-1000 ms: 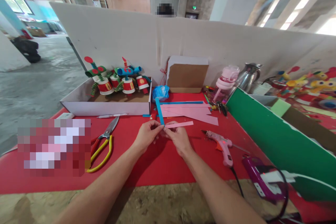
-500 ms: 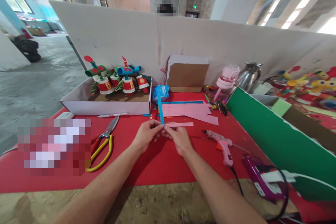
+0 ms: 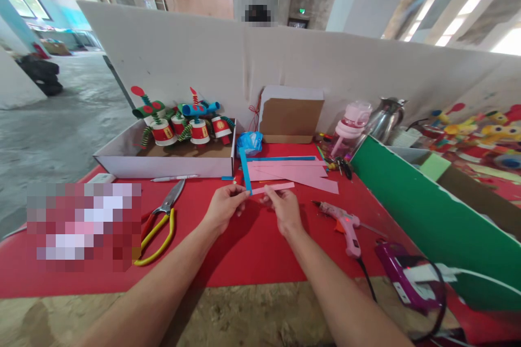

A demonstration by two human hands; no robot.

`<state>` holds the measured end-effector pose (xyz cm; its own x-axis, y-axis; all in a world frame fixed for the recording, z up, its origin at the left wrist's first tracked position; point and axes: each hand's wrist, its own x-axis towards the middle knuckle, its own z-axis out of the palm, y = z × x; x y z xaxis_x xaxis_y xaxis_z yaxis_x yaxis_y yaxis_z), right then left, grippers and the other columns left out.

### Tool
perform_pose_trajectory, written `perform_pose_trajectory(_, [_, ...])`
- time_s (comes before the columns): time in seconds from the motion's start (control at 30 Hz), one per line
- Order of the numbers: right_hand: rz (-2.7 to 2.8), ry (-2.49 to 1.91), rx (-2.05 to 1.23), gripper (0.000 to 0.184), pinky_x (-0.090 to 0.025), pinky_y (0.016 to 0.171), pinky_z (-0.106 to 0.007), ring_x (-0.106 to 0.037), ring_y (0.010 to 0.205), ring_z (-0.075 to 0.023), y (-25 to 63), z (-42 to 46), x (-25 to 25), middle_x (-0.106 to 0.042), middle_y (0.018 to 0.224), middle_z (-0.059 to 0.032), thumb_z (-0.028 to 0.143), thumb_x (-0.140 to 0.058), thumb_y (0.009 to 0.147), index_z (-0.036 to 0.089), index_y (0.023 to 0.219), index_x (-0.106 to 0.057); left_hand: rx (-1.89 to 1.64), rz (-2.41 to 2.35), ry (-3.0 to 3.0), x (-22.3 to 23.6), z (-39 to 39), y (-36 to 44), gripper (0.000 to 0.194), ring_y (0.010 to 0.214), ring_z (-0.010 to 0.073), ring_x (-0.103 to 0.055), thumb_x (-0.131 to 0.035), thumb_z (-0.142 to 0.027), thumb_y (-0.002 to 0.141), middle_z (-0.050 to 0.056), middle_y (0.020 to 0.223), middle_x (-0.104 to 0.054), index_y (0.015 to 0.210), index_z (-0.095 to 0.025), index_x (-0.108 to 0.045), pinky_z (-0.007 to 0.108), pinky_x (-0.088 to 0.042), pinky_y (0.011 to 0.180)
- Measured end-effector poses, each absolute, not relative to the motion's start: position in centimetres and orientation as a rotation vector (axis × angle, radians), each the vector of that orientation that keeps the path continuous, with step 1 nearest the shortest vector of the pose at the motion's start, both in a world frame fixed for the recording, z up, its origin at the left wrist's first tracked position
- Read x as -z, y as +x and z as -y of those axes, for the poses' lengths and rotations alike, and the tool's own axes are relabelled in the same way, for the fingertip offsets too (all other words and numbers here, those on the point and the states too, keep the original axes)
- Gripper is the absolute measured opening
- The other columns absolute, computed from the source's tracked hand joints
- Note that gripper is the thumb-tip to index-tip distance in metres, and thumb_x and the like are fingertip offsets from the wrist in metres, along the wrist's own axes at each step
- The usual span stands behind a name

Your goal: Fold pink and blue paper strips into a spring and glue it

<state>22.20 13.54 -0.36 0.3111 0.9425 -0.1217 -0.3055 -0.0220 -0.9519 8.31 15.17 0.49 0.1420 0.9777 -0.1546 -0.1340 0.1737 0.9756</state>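
My left hand [image 3: 223, 207] pinches the near end of a blue paper strip [image 3: 245, 171] that rises away from me over the red table [image 3: 228, 249]. My right hand [image 3: 285, 207] pinches a short pink paper strip [image 3: 277, 187] that points to the right. The two strips meet at a right angle between my fingertips. Just beyond them lies a pile of long pink strips [image 3: 297, 171] with another blue strip [image 3: 285, 159] along its far edge.
Yellow-handled scissors [image 3: 160, 222] lie at the left, a pink glue gun [image 3: 344, 223] at the right. A white box [image 3: 163, 165] with paper-cup figures [image 3: 179, 124] stands behind. A green board [image 3: 411, 211], a pink bottle [image 3: 350, 122], a kettle [image 3: 385, 116] and a brown box [image 3: 291, 116] are further back.
Both hands have lifted slightly and moved a little apart. The pink strip has risen with my right hand and the blue strip tilts a bit more to the left.
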Motion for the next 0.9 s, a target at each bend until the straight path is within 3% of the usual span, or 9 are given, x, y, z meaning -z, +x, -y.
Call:
perform_pose_trajectory(0.2, [0.363,-0.882,-1.128,0.033,-0.052,0.058,-0.026,-0.056,0.051,-0.0098,23.4,-14.3,0.4,-0.060,0.056,0.0030,0.050,-0.064,0.071,0.018,0.063,-0.057,-1.091,-0.970,0.874,-0.8,-15.3,8.2,0.035,0.038,0.0045,-0.040,-0.079,-0.036,0.051,-0.006,0.043,-0.048,0.064,-0.014,-0.056,0.016,-0.026,0.035])
perform_pose_trajectory(0.4, [0.655,-0.902,-1.500,0.028,-0.053,0.064,-0.028,-0.056,0.055,-0.0094,22.0,-13.5,1.1,-0.062,0.060,0.0025,0.034,-0.081,0.053,0.016,0.064,-0.063,-1.000,-0.944,0.939,-1.1,-14.9,8.4,0.034,0.038,0.0041,-0.042,-0.079,-0.037,0.053,-0.004,0.046,-0.055,0.066,-0.013,-0.059,0.016,-0.027,0.035])
perform_pose_trajectory(0.9, [0.767,-0.974,-1.511,0.028,-0.051,0.068,-0.024,-0.056,0.059,-0.0078,21.7,-13.1,1.0,-0.062,0.063,0.0038,0.033,-0.081,0.056,0.018,0.070,-0.062,-1.010,-0.993,0.962,-1.0,-14.6,8.6,0.027,0.038,0.0057,-0.045,-0.074,-0.031,0.052,-0.002,0.048,-0.056,0.065,-0.013,-0.060,0.016,-0.028,0.034])
